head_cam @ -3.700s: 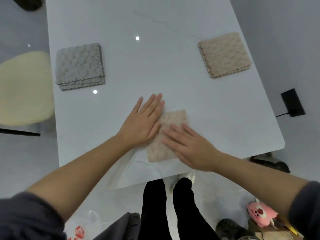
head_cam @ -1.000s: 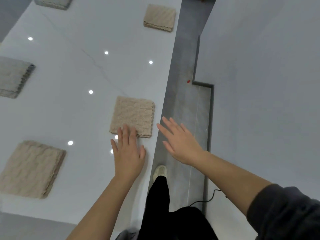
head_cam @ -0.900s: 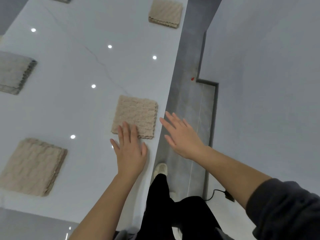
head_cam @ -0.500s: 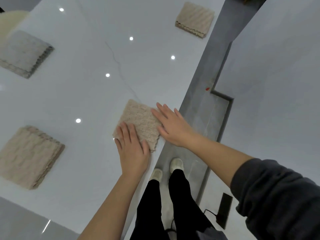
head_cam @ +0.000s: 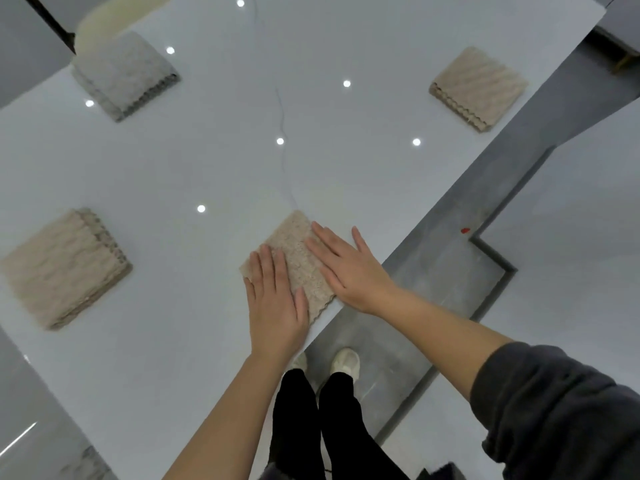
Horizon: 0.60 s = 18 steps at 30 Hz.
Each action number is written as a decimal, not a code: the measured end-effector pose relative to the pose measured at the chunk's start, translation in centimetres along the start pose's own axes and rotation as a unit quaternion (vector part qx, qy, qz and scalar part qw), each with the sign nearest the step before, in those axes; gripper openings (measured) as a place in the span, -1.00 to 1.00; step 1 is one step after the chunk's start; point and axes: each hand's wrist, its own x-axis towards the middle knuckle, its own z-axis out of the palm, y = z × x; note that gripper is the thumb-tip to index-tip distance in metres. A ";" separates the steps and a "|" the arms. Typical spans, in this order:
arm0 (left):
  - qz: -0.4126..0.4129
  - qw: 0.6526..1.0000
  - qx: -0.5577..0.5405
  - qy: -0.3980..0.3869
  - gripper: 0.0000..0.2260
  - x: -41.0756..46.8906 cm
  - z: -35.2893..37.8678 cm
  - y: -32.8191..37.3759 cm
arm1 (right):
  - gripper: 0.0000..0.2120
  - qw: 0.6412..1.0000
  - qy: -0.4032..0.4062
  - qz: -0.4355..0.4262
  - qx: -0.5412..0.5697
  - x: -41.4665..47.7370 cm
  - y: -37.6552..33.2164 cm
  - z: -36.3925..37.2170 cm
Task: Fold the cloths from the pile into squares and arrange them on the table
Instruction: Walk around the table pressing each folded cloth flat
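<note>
On a glossy white table (head_cam: 194,161), three stacks of folded cloths sit well apart: a beige stack (head_cam: 65,268) at the left, a grey stack (head_cam: 124,74) at the far left corner, and another beige pile (head_cam: 479,86) by the far right edge. At the near edge lies a folded beige cloth (head_cam: 294,244), pressed flat by the left hand (head_cam: 277,299) and right hand (head_cam: 346,268), fingers straight, palms down.
</note>
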 end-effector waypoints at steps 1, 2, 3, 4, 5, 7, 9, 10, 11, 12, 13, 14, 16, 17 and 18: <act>0.004 1.000 0.002 -0.002 -0.43 0.2 0.1 0.4 | -0.49 1.000 0.001 0.004 -0.003 -0.1 0.4 -0.2; 0.006 1.000 0.004 -0.003 -0.43 0.4 0.3 0.8 | -0.48 1.000 0.002 0.005 -0.006 -0.2 0.8 -0.3; 0.004 1.000 0.006 -0.001 -0.43 0.6 0.4 1.1 | -0.48 1.000 0.003 0.004 -0.009 -0.3 1.1 -0.5; 0.000 1.000 0.008 0.003 -0.43 0.7 0.4 1.3 | -0.47 1.000 0.002 0.000 -0.012 -0.2 1.3 -0.5; -0.005 1.000 0.009 0.008 -0.43 0.6 0.5 1.5 | -0.47 1.000 0.001 -0.006 -0.015 -0.1 1.4 -0.4; -0.014 1.000 0.010 0.013 -0.43 0.4 0.6 1.5 | -0.47 1.000 -0.001 -0.015 -0.020 0.1 1.5 -0.1; -0.021 1.000 0.013 0.015 -0.42 0.1 0.6 1.4 | -0.47 1.000 0.002 -0.018 -0.020 0.1 1.4 0.1; -0.022 0.999 0.016 0.016 -0.42 0.0 0.5 1.5 | -0.47 1.000 0.006 -0.018 -0.015 0.1 1.5 -0.1; -0.023 0.999 0.018 0.017 -0.42 -0.1 0.4 1.6 | -0.47 1.000 0.012 -0.016 -0.007 0.1 1.5 -0.3; -0.023 0.999 0.018 0.020 -0.41 0.0 0.2 1.7 | -0.47 1.000 0.018 -0.015 0.002 0.1 1.5 -0.5; -0.025 0.999 0.015 0.025 -0.40 0.0 0.1 1.8 | -0.46 1.000 0.024 -0.014 0.008 0.2 1.5 -0.9; -0.031 0.999 0.006 0.031 -0.40 0.1 -0.1 2.0 | -0.45 0.999 0.028 -0.016 0.012 0.4 1.6 -1.3; -0.048 0.998 -0.018 0.038 -0.39 0.4 -0.3 2.2 | -0.43 0.999 0.028 -0.027 0.013 1.0 2.0 -2.0; -0.055 0.997 -0.027 0.037 -0.39 0.5 -0.2 2.3 | -0.43 0.999 0.024 -0.031 0.016 1.3 2.2 -2.1; -0.060 0.997 -0.032 0.035 -0.39 0.7 0.0 2.4 | -0.44 0.999 0.016 -0.036 0.017 1.6 2.2 -2.0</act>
